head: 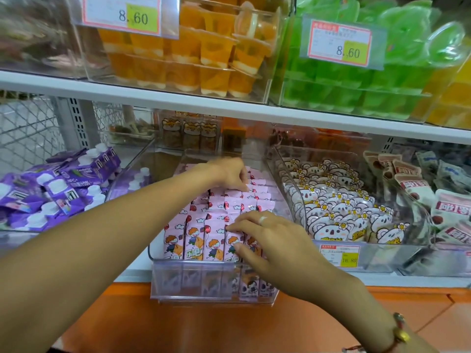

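Observation:
A clear plastic bin on the lower shelf holds several rows of upright pink snack packets printed with a cartoon child and a balloon. My left hand reaches over the back rows, its fingers curled down onto the tops of the rear packets. At the front right, my right hand lies on the front row, with the fingertips on the packet tops and the thumb against a packet's face. A ring sits on one finger and a bracelet on the wrist.
Purple pouches fill the bin to the left. Koala-print packets fill the bin to the right, with more sachets beyond. The shelf above carries bins of orange jelly cups and green jelly cups. An orange base panel runs below.

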{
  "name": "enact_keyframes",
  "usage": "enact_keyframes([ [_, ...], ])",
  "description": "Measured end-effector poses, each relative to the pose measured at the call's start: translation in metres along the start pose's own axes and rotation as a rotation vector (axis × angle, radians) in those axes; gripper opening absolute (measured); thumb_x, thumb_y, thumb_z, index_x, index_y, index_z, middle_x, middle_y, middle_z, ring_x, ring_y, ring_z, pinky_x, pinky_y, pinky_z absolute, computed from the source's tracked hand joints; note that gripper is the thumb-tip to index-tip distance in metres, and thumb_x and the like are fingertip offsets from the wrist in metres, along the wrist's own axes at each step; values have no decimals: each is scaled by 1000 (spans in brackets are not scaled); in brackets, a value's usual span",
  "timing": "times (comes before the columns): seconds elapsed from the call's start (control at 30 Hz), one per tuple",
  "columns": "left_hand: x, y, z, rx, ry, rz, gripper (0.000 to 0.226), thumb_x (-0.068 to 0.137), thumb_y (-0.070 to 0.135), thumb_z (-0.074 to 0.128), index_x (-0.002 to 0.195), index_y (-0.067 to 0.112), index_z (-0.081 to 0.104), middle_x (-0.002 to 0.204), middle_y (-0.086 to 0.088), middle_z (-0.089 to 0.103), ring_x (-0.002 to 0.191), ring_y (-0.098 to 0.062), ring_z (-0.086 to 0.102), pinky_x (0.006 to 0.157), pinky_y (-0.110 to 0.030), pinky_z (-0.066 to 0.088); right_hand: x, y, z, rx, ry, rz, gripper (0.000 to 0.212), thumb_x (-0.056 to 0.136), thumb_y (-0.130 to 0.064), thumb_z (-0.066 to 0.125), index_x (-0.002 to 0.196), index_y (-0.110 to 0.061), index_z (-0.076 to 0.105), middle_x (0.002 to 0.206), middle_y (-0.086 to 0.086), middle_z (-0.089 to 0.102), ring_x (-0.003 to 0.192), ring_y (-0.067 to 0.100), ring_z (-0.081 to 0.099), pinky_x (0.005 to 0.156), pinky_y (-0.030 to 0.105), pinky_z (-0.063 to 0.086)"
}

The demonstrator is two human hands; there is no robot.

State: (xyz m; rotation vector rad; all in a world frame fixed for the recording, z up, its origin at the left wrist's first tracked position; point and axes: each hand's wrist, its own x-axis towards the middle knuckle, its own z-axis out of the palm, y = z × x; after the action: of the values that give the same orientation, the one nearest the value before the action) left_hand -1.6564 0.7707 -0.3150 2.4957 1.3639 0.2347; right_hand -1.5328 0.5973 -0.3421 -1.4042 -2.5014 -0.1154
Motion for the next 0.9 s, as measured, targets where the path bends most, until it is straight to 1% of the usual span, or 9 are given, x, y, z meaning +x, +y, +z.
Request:
enact_keyframes([
  [0.13, -1, 2, 2, -181, 179, -63, 18, 90, 24, 64, 105, 14, 66, 113, -4, 66, 94, -16, 56, 78, -29, 45, -1, 0, 0, -2, -1, 5, 36, 99, -44, 38, 133, -36, 48, 133, -17, 49, 118, 6, 43, 76, 18, 23],
  [0.3, -21, 10, -13, -776, 522, -180, 24, 96, 24, 55, 113, 8, 59, 113, -9, 63, 101, -25, 59, 86, -35, 50, 0, 1, 0, -10, -5, 9, 36, 99, -44, 37, 133, -37, 47, 134, -19, 47, 119, 5, 41, 74, 17, 22],
  [0.43, -55, 15, -19, -1099, 737, -262, 23, 98, 21, 51, 117, 8, 55, 113, -13, 65, 104, -25, 62, 96, -42, 50, 1, -1, 0, 21, 6, 24, 33, 98, -43, 41, 129, -38, 50, 133, -19, 46, 119, 3, 41, 75, 18, 26],
  [0.5, -80, 18, -18, -1147, 831, -219, 15, 99, 18, 50, 112, 12, 53, 111, -10, 65, 100, -19, 62, 92, -36, 53, 3, -4, -2, 97, 77, 73, 25, 98, -37, 46, 120, -35, 58, 127, -17, 49, 116, 4, 42, 77, 22, 36],
  [0.57, -104, 21, -12, -1170, 897, -167, 11, 98, 17, 50, 108, 14, 53, 105, -9, 66, 92, -13, 64, 79, -25, 56, 6, -8, -2, 200, 261, 132, 12, 96, -32, 51, 105, -31, 60, 113, -15, 54, 104, 5, 48, 76, 28, 44],
  [0.6, -116, 23, -8, -1187, 911, -146, 11, 98, 18, 51, 107, 13, 54, 100, -6, 67, 85, -9, 66, 72, -19, 56, 8, -9, -3, 273, 360, 166, 6, 95, -31, 53, 100, -31, 56, 106, -15, 54, 97, 4, 49, 75, 30, 45],
  [0.67, -135, 25, -1, -1215, 888, -126, 12, 96, 20, 54, 106, 12, 58, 90, -1, 69, 75, -3, 68, 63, -14, 54, 10, -12, -4, 460, 474, 228, 12, 92, -35, 55, 102, -31, 49, 103, -18, 52, 95, 1, 50, 77, 26, 44],
  [0.77, -151, 30, 8, -1291, 747, -119, 15, 95, 19, 56, 106, 10, 61, 91, -2, 72, 77, -3, 69, 64, -18, 57, 12, -19, -5, 711, 345, 257, 37, 88, -49, 52, 121, -33, 46, 118, -18, 52, 109, -3, 51, 86, 15, 43],
  [0.9, -156, 32, 16, -1381, 648, -84, 19, 94, 18, 56, 110, 10, 62, 90, 2, 71, 82, -5, 70, 71, -21, 58, 17, -25, -2, 938, 242, 269, 23, 91, -30, 57, 113, -36, 53, 109, -19, 62, 93, -10, 59, 73, 7, 47],
])
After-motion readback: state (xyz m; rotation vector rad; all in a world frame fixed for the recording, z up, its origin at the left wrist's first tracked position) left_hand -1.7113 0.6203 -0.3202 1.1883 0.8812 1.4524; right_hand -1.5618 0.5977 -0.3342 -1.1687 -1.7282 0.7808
